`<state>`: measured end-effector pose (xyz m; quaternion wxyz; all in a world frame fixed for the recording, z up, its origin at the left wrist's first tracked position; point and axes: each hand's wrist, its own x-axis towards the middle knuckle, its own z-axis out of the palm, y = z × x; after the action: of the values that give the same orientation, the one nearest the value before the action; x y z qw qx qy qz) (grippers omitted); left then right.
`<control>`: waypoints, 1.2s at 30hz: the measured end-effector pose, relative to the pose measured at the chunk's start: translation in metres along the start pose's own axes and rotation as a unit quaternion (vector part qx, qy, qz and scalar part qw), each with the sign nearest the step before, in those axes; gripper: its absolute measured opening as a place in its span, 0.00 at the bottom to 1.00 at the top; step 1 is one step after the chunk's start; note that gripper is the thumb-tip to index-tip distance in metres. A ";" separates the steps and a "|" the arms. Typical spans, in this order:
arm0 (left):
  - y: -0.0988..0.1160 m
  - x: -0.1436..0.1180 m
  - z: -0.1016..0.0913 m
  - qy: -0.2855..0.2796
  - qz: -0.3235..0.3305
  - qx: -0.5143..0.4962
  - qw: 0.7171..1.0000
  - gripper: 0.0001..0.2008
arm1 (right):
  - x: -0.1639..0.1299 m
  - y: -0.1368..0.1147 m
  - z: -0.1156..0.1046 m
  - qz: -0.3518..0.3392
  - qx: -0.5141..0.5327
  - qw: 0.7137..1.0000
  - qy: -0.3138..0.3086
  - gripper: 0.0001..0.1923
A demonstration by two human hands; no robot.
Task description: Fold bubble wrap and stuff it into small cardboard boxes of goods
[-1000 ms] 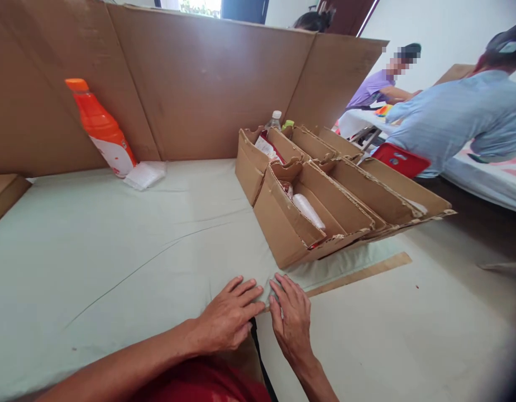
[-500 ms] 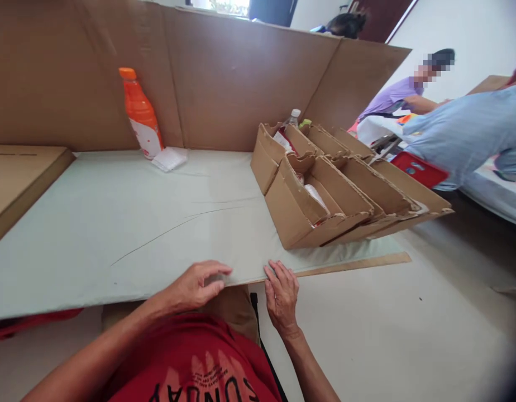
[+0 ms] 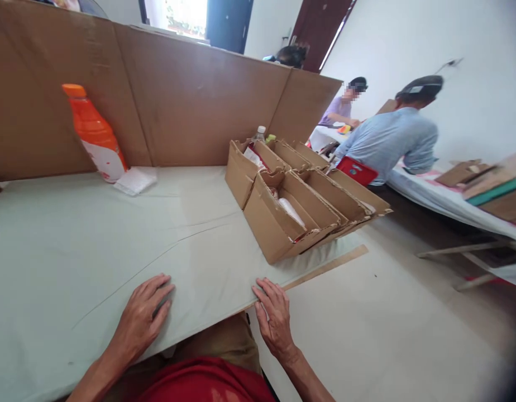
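— at the near edge of the table, what are the hands doing?
— left hand (image 3: 143, 318) lies flat, fingers spread, palm down on the pale green cloth (image 3: 94, 234), grasping nothing. right hand (image 3: 275, 318) rests at the same edge, fingers loosely extended onto the cloth's rim, released too.
— and further back?
— cardboard boxes (image 3: 291, 206) toward the right edge; an orange bottle (image 3: 94, 134) at the far left, against the cardboard wall (image 3: 191, 100).

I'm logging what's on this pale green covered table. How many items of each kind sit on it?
Orange plastic bottle: 1
Clear plastic bottle with white cap: 1
Open brown cardboard boxes: 2 clusters, exact box count unclear
Clear plastic packet: 1
Total: 5, all on the pale green covered table; left hand and right hand rest at its edge.
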<state>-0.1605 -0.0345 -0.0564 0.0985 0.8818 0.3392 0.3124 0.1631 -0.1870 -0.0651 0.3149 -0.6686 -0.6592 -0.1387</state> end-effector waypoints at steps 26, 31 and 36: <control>0.043 0.098 -0.015 -0.107 -0.048 -0.235 0.965 0.14 | 0.298 0.070 -0.140 0.155 -0.290 0.907 -0.264 0.20; 0.097 0.187 -0.032 -0.027 -0.150 -0.428 0.891 0.33 | 0.293 0.018 -0.198 0.006 -0.009 0.998 -0.055 0.21; 0.148 0.236 -0.026 0.006 -0.236 -0.658 0.715 0.35 | 0.297 0.006 -0.191 -0.066 0.226 0.955 -0.183 0.17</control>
<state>0.0388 0.0088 0.1351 0.7225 0.4834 0.2458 0.4288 0.2406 -0.0663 0.2577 0.3218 -0.5492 -0.7621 0.1184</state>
